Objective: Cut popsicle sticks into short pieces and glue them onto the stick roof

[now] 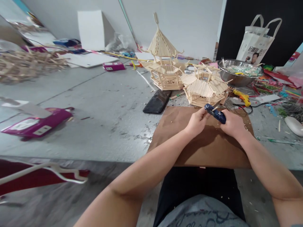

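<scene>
A: Taking the brown sheet (175,121) as our marker, what are you seeing far off to its left?
B: A pile of sticks (30,64) is spreading well back from it, and a purple pack (53,118) is lying nearer the table's front edge; another purple pack (114,66) is sitting behind and left of the sheet
A: And closer in?
B: A phone (157,101) is lying just beside the sheet's back left corner, and a pointed stick tower (163,47) is standing beyond that corner
A: What are the hands doing?
B: The left hand (197,122) is hovering above the sheet's back part, its fingers bending in close at the near end of a blue tool (215,113); whether they are gripping anything, I cannot tell
A: And behind them?
B: A lower stick house (205,88) is standing right behind the sheet; the tool is hanging over the sheet's back part, and the right hand (233,123) is wrapping its curled fingers around the tool's right end
A: Farther right?
B: A metal bowl (240,80) is sitting behind the sheet's back right corner, a yellow glue gun (242,97) is lying nearer that corner, and a white mouse (294,125) is resting well to the sheet's right
</scene>
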A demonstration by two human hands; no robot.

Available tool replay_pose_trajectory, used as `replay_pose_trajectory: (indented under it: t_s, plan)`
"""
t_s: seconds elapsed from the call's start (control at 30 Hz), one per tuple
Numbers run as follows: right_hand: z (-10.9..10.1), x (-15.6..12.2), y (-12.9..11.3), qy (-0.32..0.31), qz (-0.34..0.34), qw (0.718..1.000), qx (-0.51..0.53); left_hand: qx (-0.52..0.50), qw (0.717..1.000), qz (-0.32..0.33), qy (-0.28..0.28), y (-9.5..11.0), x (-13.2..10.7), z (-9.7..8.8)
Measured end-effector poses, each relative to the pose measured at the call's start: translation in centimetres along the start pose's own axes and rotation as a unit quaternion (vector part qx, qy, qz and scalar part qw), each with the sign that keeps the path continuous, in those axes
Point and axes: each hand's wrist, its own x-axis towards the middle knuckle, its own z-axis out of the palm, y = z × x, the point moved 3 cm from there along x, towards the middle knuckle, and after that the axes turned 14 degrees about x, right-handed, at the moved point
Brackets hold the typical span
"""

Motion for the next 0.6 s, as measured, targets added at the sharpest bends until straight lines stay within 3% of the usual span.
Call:
replay_pose_trajectory:
  t_s: [0.17, 0.4, 0.6]
  plan:
    - [0.1, 0.08, 0.22, 0.012, -0.028, 0.999, 0.039, -0.085, 0.996, -0.026, -0.006, 0.23, -0.04, -0.03]
    - [-0.03, -0.04, 0.22, -0.016, -0.042, 0.996, 0.081, -0.221, 0.963, -0.117, -0.099, 0.05, -0.26, 0.18]
    - [0.05, -0.01, 0.42, -0.015, -0.057, 0.995, 0.075, -0.271, 0.941, -0.136, -0.148, 0.03, -0.22, 0.16]
